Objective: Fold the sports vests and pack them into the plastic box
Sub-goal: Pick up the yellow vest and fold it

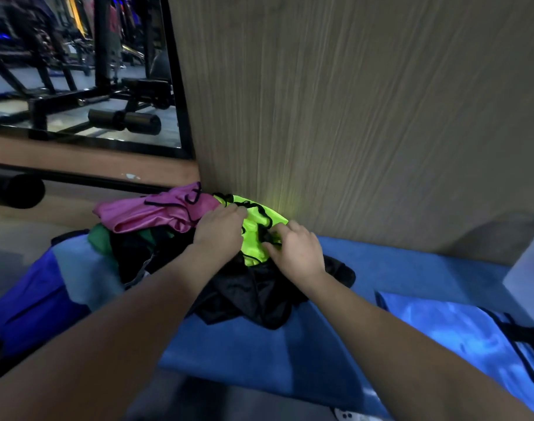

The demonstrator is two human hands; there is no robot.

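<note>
A heap of sports vests lies on a blue mat [259,354] against a wood-grain wall. On top at the back is a neon green vest [255,221] with black trim. A pink vest [156,212] lies to its left, a dark green one [100,235] beneath that, and a black vest [247,296] in front. My left hand [218,227] rests on the green vest's left edge, fingers curled into the cloth. My right hand [296,250] pinches the green vest's black trim. A flat blue vest [454,332] lies on the mat at the right. No plastic box is clearly visible.
The wood-grain wall [350,117] rises right behind the heap. A mirror [77,71] at the left shows gym machines. A black padded bar [13,189] sticks in from the left edge. Blue and pale cloths [47,293] lie at the left of the mat.
</note>
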